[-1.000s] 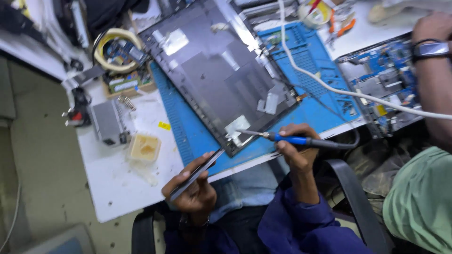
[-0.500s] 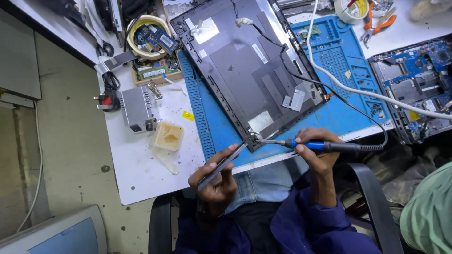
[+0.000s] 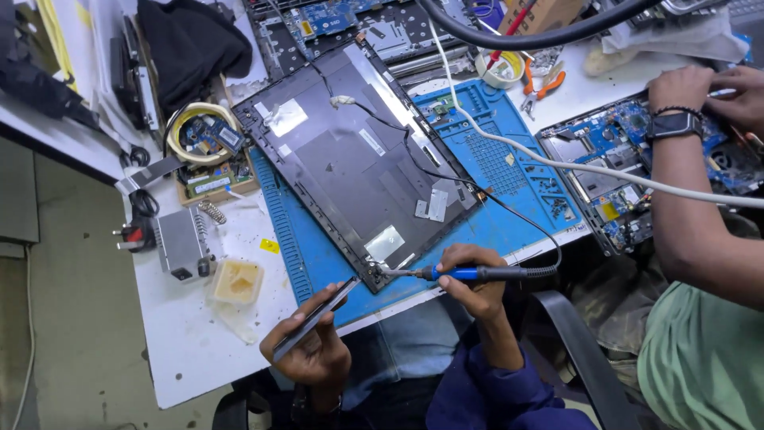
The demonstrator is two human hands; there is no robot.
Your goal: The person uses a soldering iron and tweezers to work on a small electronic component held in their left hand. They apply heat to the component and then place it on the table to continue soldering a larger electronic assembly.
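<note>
Right hand (image 3: 471,280) is gripping blue-handled soldering iron (image 3: 469,273), tip touching near corner of dark laptop panel (image 3: 358,163) on blue mat (image 3: 485,159) | left hand (image 3: 314,350) is pinching tweezers (image 3: 314,317), angled toward that corner | advice: keeping tip steady, tweezers close, cord clear.

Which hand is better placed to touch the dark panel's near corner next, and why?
Probably the right hand: its soldering iron tip already sits at the dark panel corner. The left hand holds tweezers short of it.

White workbench (image 3: 191,350), blue mat (image 3: 493,159), yellow sponge tray (image 3: 236,281), circuit boards (image 3: 629,143)
</note>
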